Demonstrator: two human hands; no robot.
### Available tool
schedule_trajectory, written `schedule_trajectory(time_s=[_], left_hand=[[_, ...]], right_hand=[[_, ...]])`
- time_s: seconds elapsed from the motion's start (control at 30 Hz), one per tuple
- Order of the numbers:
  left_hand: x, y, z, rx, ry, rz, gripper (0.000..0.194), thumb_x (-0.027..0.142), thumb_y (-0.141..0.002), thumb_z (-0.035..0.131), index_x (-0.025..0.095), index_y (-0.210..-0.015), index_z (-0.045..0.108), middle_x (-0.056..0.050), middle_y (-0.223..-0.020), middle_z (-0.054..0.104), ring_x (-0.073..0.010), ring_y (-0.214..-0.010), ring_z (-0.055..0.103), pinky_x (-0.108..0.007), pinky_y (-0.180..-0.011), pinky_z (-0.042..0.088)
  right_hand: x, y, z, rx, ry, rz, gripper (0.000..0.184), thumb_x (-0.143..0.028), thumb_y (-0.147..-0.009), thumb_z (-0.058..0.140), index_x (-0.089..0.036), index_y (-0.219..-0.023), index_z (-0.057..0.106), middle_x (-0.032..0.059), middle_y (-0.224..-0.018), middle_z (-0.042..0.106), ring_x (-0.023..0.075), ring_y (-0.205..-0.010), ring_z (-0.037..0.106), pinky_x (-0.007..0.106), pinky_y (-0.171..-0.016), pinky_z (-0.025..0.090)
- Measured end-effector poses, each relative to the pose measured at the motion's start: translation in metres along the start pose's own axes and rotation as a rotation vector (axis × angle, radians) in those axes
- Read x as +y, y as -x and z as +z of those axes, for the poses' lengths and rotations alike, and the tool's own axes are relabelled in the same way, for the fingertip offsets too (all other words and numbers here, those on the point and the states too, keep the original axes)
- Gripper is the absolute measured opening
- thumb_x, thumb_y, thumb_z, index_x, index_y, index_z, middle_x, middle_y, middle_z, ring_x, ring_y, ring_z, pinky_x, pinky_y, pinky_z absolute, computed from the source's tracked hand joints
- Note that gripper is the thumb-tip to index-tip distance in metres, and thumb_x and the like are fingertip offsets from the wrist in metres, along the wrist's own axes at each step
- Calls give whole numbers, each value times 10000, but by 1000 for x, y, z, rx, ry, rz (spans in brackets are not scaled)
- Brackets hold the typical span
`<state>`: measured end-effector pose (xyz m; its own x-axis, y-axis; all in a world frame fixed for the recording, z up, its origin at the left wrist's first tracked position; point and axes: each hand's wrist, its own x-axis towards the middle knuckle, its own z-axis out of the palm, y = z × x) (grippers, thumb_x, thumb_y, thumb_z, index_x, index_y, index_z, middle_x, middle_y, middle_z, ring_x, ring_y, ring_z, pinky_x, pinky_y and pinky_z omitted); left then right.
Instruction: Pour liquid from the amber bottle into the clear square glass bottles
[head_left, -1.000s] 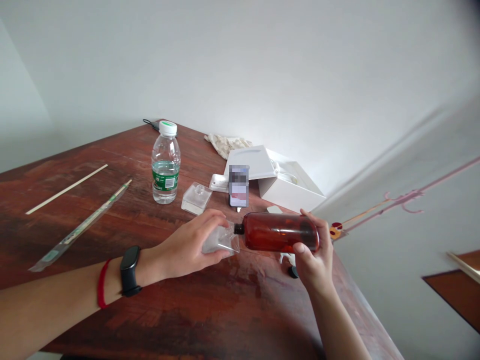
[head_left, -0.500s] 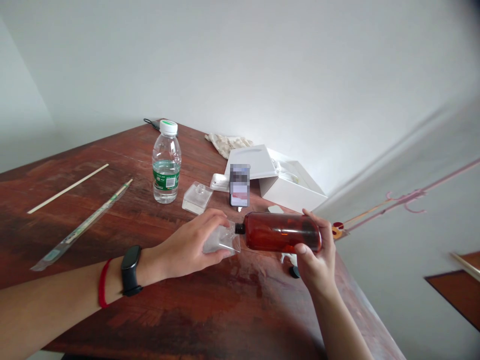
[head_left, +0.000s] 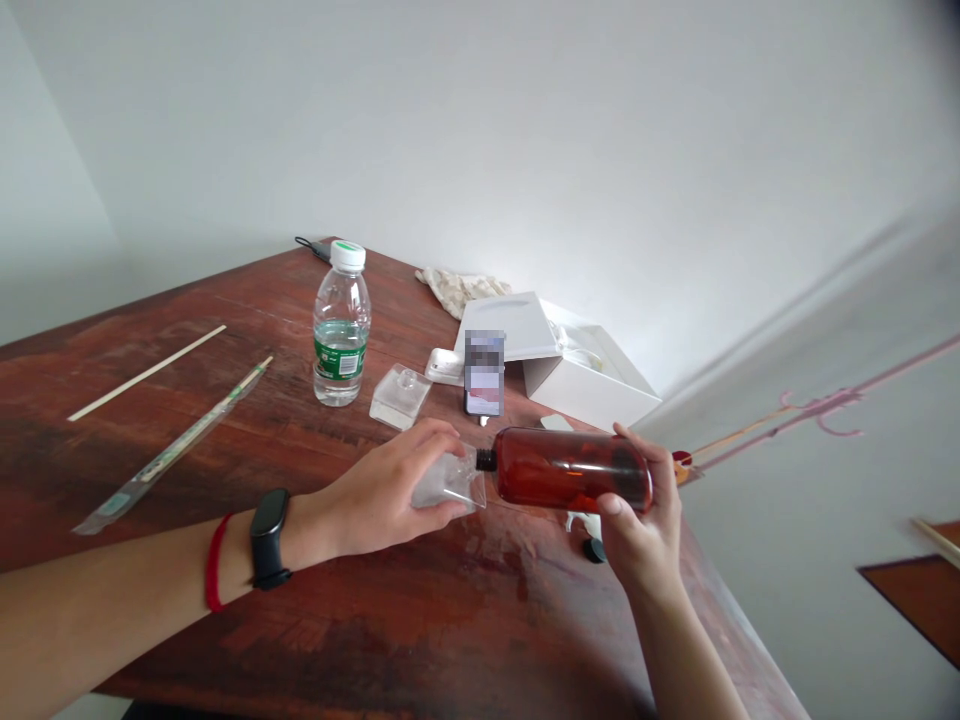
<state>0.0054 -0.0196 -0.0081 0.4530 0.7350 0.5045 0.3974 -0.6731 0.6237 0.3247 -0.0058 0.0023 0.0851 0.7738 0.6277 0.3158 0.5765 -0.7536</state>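
**Q:** Head view, what's in the hands?

**A:** Left hand holds a small clear square bottle, fingers curled over it. Right hand grips an amber bottle, fingers wrapped round its far end, thumb on the near side. That bottle lies nearly level, held above the counter. Its black neck meets the clear bottle; can't tell if it goes in.

**Q:** How would they handle?

**A:** Judging by look, the amber bottle is smooth, likely slippery, and fairly stiff; weight unclear. Best held round the body. The clear bottle looks hard, possibly fragile glass; take it by the flat sides.

**Q:** What's nearby?

**A:** A black cap sits just below the right hand. Farther off: a water bottle, a clear square piece, a blurred phone, a white box, and a wooden stick.
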Motion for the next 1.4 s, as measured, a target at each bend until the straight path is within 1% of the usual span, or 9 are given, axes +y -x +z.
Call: schedule_trajectory(time_s=[0.13, 0.33, 0.53, 0.63, 0.97, 1.17, 1.4], left_hand=[[0, 0, 1, 5, 0, 6, 428, 332, -949, 783, 234, -1308, 572, -109, -1400, 624, -299, -1315, 639, -456, -1134, 543], [0, 0, 0, -6, 17, 5, 428, 338, -955, 772, 236, -1315, 563, -112, -1401, 619, -297, -1326, 631, -457, -1151, 527], [-2, 1, 1, -15, 19, -6, 443, 344, -949, 780, 247, -1323, 562, -109, -1421, 613, -301, -1334, 627, -455, -1138, 536], [-1, 1, 0, -11, 21, -9, 432, 349, -953, 770, 246, -1320, 566, -113, -1422, 615, -303, -1332, 630, -462, -1145, 532], [1, 0, -1, -8, 19, -9, 423, 338, -945, 778, 246, -1306, 577, -109, -1400, 630, -302, -1309, 644, -460, -1134, 542], [1, 0, -1, -7, 17, -6, 432, 338, -954, 776, 243, -1320, 569, -109, -1396, 629, -298, -1308, 647, -455, -1135, 543], [-1, 0, -1, -16, 6, 0, 442, 351, -961, 770, 246, -1335, 559, -112, -1406, 634, -304, -1310, 647, -461, -1113, 556]], right_hand=[[6, 2, -3, 21, 6, 46, 734, -645, -692, 921, -286, -1287, 685, 126, -1318, 707, 400, -1193, 697, 564, -1003, 536], [8, 2, -1, -15, -54, 55, 733, -631, -710, 918, -291, -1306, 662, 138, -1352, 712, 409, -1247, 684, 585, -1044, 524], [5, 2, 0, -17, -59, 53, 713, -616, -721, 918, -283, -1298, 663, 141, -1334, 731, 398, -1206, 713, 572, -1017, 551], [5, 2, 0, -25, -45, 40, 708, -623, -739, 900, -270, -1301, 654, 150, -1340, 728, 408, -1230, 707, 579, -1015, 557], [6, 2, -1, -37, -24, 29, 723, -615, -758, 885, -268, -1341, 637, 157, -1378, 710, 414, -1261, 687, 609, -1049, 531], [3, 2, 0, -33, -13, 17, 719, -620, -748, 888, -262, -1323, 647, 155, -1349, 722, 411, -1242, 695, 585, -1027, 544], [2, 1, 0, -22, 36, -5, 694, -630, -756, 875, -261, -1301, 656, 131, -1242, 748, 384, -1126, 733, 513, -898, 592]])
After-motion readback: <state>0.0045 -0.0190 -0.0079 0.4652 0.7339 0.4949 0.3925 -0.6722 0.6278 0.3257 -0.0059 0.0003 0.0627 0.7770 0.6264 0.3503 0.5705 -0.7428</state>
